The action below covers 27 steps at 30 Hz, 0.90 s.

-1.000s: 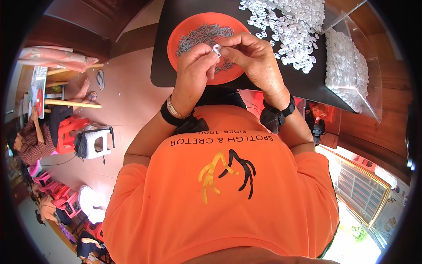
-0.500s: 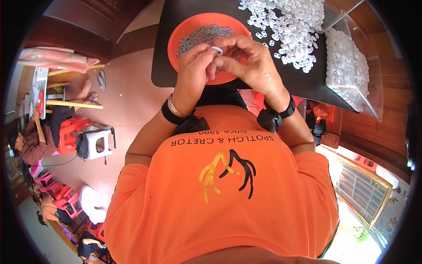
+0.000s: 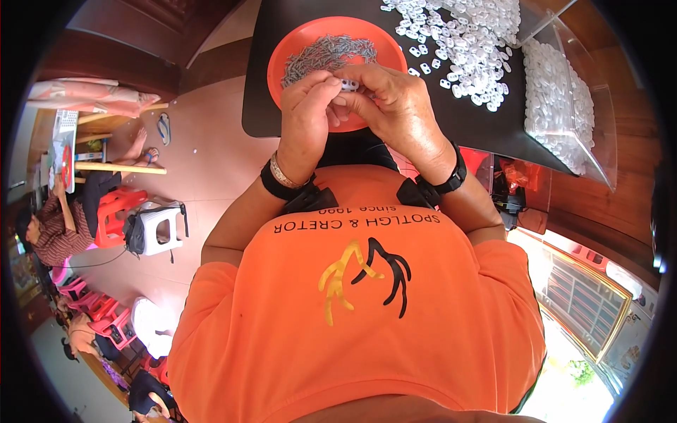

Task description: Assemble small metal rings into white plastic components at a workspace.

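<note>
Between my two hands is a small white oval plastic piece (image 3: 349, 85) with dark holes. My left hand (image 3: 305, 120) pinches its left end. From the other side, the bent fingers and thumb of my right hand (image 3: 400, 107) close on its right end. Whether a screw sits in the piece is hidden by the fingers. Both hands hover over the near part of a round orange-red tray (image 3: 283, 53). Inside the tray lies a heap of small grey screws (image 3: 331, 56).
On the dark table (image 3: 465, 130), a pile of loose white oval pieces (image 3: 465, 49) spreads to the right of the tray. A clear bin (image 3: 560, 106) full of similar white pieces stands at the far right. Off to the left are another person (image 3: 63, 225), stools (image 3: 159, 229) and a wooden-legged table.
My right hand has drawn in, its raised index finger now bent down by the white piece. The piece has turned, showing its holes more plainly. My left hand has shifted slightly.
</note>
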Each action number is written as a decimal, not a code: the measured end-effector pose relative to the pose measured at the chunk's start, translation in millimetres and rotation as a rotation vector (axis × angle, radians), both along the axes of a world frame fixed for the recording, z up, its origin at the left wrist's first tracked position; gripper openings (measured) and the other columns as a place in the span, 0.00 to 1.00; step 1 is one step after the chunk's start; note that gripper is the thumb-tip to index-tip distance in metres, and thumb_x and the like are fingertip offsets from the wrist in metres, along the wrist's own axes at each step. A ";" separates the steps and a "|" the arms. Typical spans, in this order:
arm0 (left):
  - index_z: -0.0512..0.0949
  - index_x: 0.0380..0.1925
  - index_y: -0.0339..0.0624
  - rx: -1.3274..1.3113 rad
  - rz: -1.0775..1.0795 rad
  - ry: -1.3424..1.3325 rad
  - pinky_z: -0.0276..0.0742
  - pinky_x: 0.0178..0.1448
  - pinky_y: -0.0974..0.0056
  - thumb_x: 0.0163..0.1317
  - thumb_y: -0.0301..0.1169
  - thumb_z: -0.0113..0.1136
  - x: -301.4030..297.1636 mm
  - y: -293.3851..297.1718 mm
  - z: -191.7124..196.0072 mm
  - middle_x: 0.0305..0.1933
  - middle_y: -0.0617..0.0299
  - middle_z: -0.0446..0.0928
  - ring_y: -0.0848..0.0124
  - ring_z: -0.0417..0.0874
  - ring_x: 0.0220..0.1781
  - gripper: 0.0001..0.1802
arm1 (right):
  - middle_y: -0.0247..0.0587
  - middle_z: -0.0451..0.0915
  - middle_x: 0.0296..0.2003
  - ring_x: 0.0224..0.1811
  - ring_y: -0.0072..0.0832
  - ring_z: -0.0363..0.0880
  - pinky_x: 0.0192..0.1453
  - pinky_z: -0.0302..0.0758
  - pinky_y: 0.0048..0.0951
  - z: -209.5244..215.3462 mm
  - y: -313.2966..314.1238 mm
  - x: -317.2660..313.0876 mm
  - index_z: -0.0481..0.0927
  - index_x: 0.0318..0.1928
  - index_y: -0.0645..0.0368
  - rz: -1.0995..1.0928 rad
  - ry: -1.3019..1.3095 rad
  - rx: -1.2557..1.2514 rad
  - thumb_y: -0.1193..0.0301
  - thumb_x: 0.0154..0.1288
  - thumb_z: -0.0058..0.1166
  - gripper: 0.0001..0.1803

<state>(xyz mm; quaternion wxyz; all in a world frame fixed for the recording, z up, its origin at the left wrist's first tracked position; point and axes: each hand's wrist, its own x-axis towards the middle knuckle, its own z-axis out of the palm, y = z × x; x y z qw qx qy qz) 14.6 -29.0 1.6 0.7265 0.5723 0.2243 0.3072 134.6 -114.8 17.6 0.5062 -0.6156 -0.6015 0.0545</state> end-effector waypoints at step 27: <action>0.78 0.31 0.32 0.676 -0.089 0.043 0.71 0.37 0.68 0.60 0.27 0.52 -24.1 17.1 2.9 0.29 0.58 0.78 0.70 0.78 0.31 0.08 | 0.34 0.84 0.32 0.31 0.21 0.80 0.40 0.75 0.22 100.8 -110.8 169.5 0.84 0.46 0.50 -1.165 -0.650 0.244 0.64 0.54 0.64 0.17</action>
